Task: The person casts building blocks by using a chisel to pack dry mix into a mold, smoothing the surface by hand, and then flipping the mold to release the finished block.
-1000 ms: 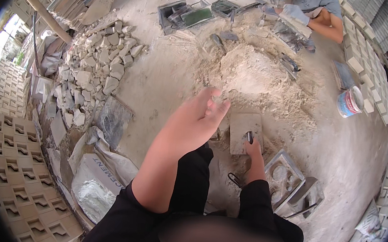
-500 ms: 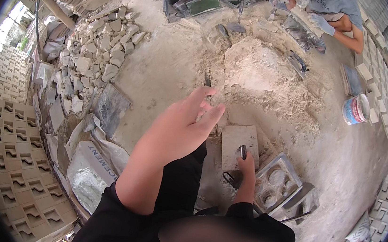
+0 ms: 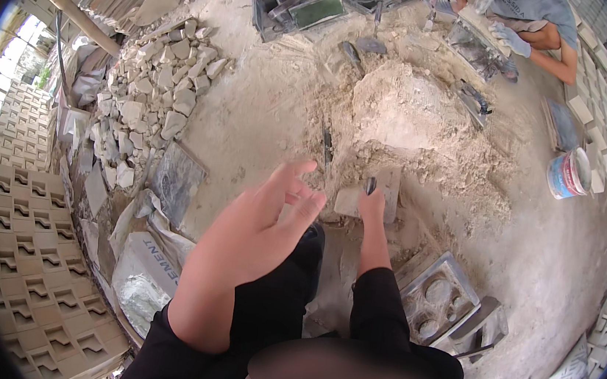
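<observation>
My left hand (image 3: 256, 221) is raised over my dark-clothed leg, its fingers curved and apart with nothing between them. My right hand (image 3: 370, 205) reaches forward, wrapped round a short dark handle (image 3: 371, 185). Under that hand is a pale, dusty square plate (image 3: 388, 185), at the near edge of a heap of pale powder (image 3: 400, 114). Whether the handle is fixed to the plate I cannot tell. A narrow dark tool (image 3: 326, 146) lies in the powder beyond my left fingers. Nearer to me on the right stands a metal mold (image 3: 442, 293) with round forms inside.
Broken pale rubble (image 3: 160, 78) is piled at the left, near a grey slab (image 3: 175, 180) and a white sack (image 3: 143, 272). Stacked patterned blocks (image 3: 37, 258) line the left side. A co-worker's gloved hand (image 3: 510, 38) handles a mold at the far right, beyond a bucket (image 3: 568, 175).
My right hand has moved forward toward the powder heap, and the pale plate has moved with it. My left hand has drawn back slightly and to the left.
</observation>
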